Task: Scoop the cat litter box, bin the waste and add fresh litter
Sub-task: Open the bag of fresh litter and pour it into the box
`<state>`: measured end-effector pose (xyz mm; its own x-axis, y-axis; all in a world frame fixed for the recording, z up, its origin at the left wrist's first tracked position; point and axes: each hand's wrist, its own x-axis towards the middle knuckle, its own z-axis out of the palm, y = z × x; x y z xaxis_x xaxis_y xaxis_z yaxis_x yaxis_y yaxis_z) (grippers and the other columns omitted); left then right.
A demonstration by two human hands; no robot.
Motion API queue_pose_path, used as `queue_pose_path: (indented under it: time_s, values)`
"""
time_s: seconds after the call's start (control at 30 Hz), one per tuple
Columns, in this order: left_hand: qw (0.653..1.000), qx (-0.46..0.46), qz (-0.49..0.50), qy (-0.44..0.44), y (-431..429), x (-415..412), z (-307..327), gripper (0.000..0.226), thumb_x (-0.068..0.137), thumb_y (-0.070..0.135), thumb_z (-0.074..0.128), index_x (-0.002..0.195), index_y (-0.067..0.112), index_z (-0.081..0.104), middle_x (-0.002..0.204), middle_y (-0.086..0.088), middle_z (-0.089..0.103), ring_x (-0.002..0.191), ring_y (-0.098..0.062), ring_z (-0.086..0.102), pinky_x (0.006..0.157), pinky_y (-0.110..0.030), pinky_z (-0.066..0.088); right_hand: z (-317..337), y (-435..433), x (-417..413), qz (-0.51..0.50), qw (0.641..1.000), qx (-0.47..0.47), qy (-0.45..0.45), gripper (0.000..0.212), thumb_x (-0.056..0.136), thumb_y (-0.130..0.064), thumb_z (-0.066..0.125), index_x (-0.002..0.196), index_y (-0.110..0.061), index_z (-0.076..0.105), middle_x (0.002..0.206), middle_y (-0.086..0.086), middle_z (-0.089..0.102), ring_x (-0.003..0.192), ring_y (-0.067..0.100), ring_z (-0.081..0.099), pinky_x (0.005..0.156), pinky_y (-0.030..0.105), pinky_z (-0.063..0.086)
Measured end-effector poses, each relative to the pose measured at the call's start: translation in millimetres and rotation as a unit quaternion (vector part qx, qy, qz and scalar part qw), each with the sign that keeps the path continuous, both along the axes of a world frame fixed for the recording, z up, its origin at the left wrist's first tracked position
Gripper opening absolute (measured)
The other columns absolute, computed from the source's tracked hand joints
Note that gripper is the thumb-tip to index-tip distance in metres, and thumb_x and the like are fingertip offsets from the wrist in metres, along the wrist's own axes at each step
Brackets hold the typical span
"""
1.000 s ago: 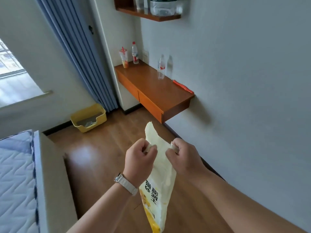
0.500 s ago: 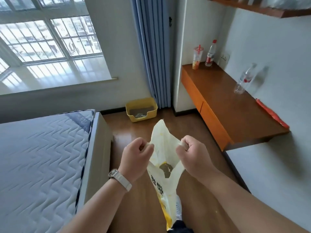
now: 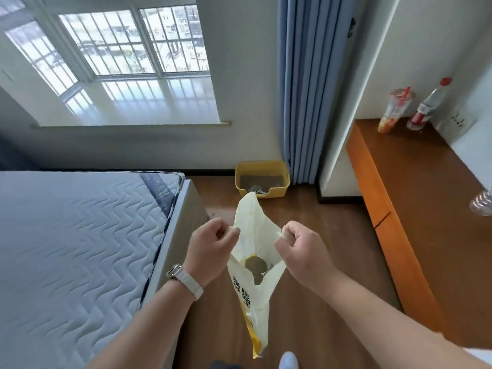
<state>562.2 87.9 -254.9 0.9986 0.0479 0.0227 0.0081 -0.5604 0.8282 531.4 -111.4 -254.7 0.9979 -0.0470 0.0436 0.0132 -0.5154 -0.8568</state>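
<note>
- Gripping the left edge of the litter bag (image 3: 255,296), the left hand (image 3: 213,247) is fisted.
- That litter bag hangs open between both hands, granules inside; its Chinese print is unreadable.
- Yellow litter box (image 3: 277,191) sits on the floor (image 3: 332,222) beyond the hands.
- Right hand (image 3: 300,251) clenches the opposite edge.

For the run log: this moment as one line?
litter bag: open, litter inside | left hand: grips its mouth | right hand: grips opposite edge | litter box: on floor by curtain
</note>
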Motion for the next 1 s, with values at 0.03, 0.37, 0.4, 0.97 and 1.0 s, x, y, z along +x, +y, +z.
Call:
queue_pose_path:
  time_s: [0.03,0.37,0.4,0.97,1.0]
  values:
    - [1.0,0.0,0.006,-0.004,2.9,14.0,0.5,0.032,0.082,0.026,0.066,0.068,-0.001,0.055,0.065,-0.016,0.059,0.055,-0.022,0.046,0.053,-0.03,0.039,1.1,0.6,14.2,0.0,1.0,0.001,-0.003,0.03,0.083,-0.014,0.058,0.065,-0.005,0.035,0.057,-0.003,0.032,0.053,0.009,0.029,0.048,0.029,0.029]
    - [0.999,-0.035,-0.036,0.008,27.0,170.6,-19.4,0.029,0.085,0.023,0.066,0.066,0.003,0.056,0.059,-0.008,0.057,0.053,-0.009,0.045,0.049,-0.019,0.037,-8.9,23.5,167.0,-0.061,0.998,-0.013,0.014,0.032,0.082,-0.017,0.057,0.06,-0.014,0.033,0.056,-0.003,0.032,0.053,0.011,0.031,0.049,0.037,0.031]
    - [0.998,-0.044,-0.046,0.012,31.1,190.2,-22.6,0.028,0.085,0.022,0.066,0.066,0.004,0.056,0.058,-0.005,0.056,0.052,-0.01,0.045,0.048,-0.018,0.037,-11.0,28.1,184.7,-0.073,0.997,-0.017,0.019,0.032,0.082,-0.017,0.057,0.06,-0.015,0.033,0.056,-0.004,0.032,0.053,0.01,0.03,0.049,0.034,0.03]
    - [0.98,-0.106,-0.137,0.094,88.8,434.3,-22.7,0.024,0.088,0.024,0.063,0.071,0.007,0.057,0.074,-0.016,0.064,0.065,-0.028,0.06,0.05,-0.02,0.043,-8.9,102.4,401.1,-0.203,0.977,-0.032,0.057,0.034,0.082,-0.014,0.057,0.061,-0.014,0.031,0.053,-0.01,0.028,0.05,0.008,0.027,0.045,0.019,0.028]
    - [0.981,-0.105,-0.135,0.093,88.9,444.4,-23.1,0.024,0.088,0.024,0.063,0.072,0.007,0.058,0.074,-0.016,0.065,0.062,-0.024,0.057,0.05,-0.02,0.043,-10.4,102.1,410.3,-0.204,0.977,-0.028,0.057,0.034,0.082,-0.014,0.058,0.061,-0.014,0.031,0.052,-0.011,0.028,0.05,0.008,0.027,0.045,0.019,0.028]
